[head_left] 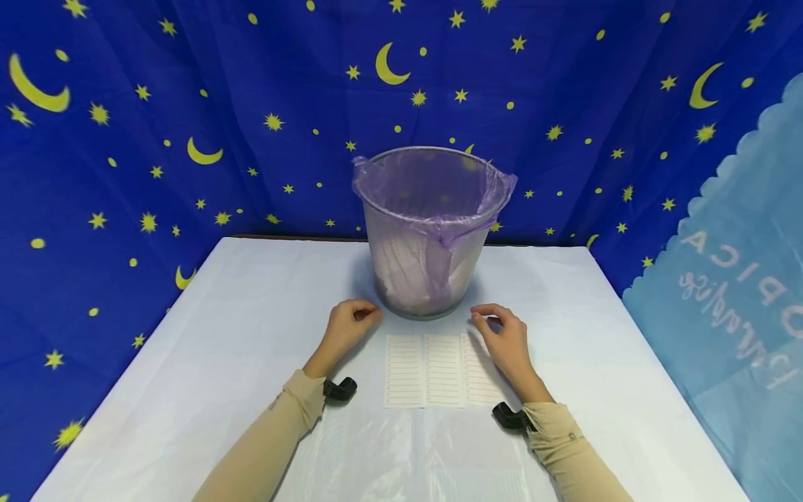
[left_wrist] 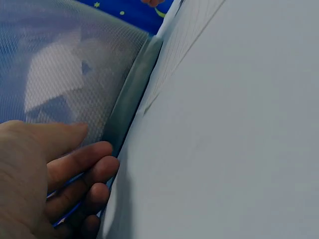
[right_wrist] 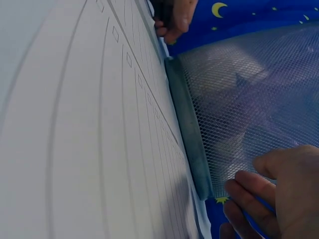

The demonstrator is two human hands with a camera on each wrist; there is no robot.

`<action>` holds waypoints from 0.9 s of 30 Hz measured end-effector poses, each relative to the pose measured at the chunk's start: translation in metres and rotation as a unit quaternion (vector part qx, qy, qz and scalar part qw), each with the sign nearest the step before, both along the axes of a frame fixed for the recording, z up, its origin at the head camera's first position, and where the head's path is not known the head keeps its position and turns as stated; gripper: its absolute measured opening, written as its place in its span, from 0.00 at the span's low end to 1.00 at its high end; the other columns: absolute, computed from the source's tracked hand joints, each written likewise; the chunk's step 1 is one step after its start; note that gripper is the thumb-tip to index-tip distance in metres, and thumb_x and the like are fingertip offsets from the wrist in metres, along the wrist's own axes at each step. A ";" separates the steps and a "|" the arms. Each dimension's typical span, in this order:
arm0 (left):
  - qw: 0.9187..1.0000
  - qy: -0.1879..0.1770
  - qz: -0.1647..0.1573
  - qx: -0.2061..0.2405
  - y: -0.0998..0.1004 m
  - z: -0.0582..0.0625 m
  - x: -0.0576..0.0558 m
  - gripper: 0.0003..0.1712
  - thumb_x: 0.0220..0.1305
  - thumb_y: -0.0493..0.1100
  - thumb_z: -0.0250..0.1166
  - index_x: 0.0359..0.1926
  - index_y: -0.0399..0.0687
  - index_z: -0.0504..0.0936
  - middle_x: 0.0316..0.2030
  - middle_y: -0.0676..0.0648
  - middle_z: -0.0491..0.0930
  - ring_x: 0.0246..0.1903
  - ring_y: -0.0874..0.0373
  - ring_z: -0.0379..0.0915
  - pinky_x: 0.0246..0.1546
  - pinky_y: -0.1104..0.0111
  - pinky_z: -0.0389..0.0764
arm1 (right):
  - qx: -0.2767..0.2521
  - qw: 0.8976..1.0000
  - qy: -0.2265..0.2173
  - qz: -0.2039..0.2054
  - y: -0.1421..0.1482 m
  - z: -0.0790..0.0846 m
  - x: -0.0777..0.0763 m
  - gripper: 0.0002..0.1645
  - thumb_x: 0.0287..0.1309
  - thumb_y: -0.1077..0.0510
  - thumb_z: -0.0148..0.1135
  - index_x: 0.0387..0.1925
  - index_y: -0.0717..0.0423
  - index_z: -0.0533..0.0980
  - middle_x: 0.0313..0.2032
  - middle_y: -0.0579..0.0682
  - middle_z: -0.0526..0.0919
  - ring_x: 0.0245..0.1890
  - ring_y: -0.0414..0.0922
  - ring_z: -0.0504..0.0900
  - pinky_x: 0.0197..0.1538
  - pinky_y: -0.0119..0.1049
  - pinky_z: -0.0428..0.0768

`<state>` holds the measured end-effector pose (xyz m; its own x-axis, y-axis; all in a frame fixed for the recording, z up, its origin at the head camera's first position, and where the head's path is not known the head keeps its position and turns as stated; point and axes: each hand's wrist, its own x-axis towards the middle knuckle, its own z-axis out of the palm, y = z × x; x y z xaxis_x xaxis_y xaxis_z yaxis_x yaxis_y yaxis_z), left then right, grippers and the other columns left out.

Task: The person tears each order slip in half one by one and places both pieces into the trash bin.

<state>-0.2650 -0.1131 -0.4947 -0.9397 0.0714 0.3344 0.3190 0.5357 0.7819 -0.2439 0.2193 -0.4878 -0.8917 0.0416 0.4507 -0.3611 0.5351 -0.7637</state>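
Note:
A mesh wastebasket (head_left: 401,258) stands upright on the white table, lined with a purple plastic bag (head_left: 442,230) folded over its rim. Pale crumpled contents show through the mesh in both wrist views. My left hand (head_left: 351,325) rests near the basket's lower left side, fingers loosely bent with nothing in them. On the other side, my right hand (head_left: 505,338) hovers by the lower right, also holding nothing. Between the hands lie three lined paper sheets (head_left: 444,369) side by side; my right hand and wrist partly cover the right one in the head view.
A white table (head_left: 251,314) carries everything, with clear plastic film (head_left: 401,453) along its near part. Behind it hangs a blue curtain (head_left: 282,84) with yellow moons and stars. A light blue cloth (head_left: 746,279) with lettering hangs at the right. Each wrist wears a black camera (head_left: 341,389).

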 end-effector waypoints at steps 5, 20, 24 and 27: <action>0.998 0.006 -0.059 -0.029 0.012 0.004 0.007 0.07 0.60 0.41 0.79 0.36 0.42 0.93 0.35 0.46 0.89 0.38 0.54 0.81 0.43 0.66 0.80 | 0.006 1.000 0.011 0.006 0.001 0.002 0.000 0.05 0.67 0.58 0.71 0.42 0.52 0.89 0.43 0.49 0.92 0.54 0.50 0.86 0.57 0.46 0.82; 0.971 -0.028 -0.167 -0.167 0.031 0.019 0.024 0.26 0.42 0.51 0.89 0.40 0.46 0.88 0.37 0.50 0.79 0.40 0.58 0.72 0.48 0.64 0.75 | 0.001 1.000 0.014 0.015 0.000 0.000 0.001 0.05 0.68 0.57 0.71 0.42 0.51 0.89 0.42 0.47 0.92 0.50 0.49 0.87 0.55 0.49 0.84; 0.970 -0.045 -0.166 -0.171 0.034 0.022 0.027 0.21 0.44 0.48 0.88 0.35 0.49 0.87 0.35 0.51 0.78 0.38 0.60 0.71 0.45 0.66 0.75 | 0.004 1.000 0.012 0.016 0.000 0.001 0.002 0.05 0.68 0.57 0.71 0.42 0.51 0.89 0.42 0.47 0.92 0.50 0.49 0.87 0.55 0.48 0.84; 0.971 -0.061 -0.160 -0.167 0.033 0.023 0.029 0.22 0.44 0.47 0.88 0.36 0.50 0.86 0.36 0.52 0.77 0.38 0.61 0.71 0.44 0.68 0.74 | 0.007 1.000 0.012 0.016 0.000 0.000 0.002 0.05 0.69 0.56 0.70 0.42 0.51 0.89 0.42 0.47 0.92 0.50 0.49 0.88 0.54 0.47 0.85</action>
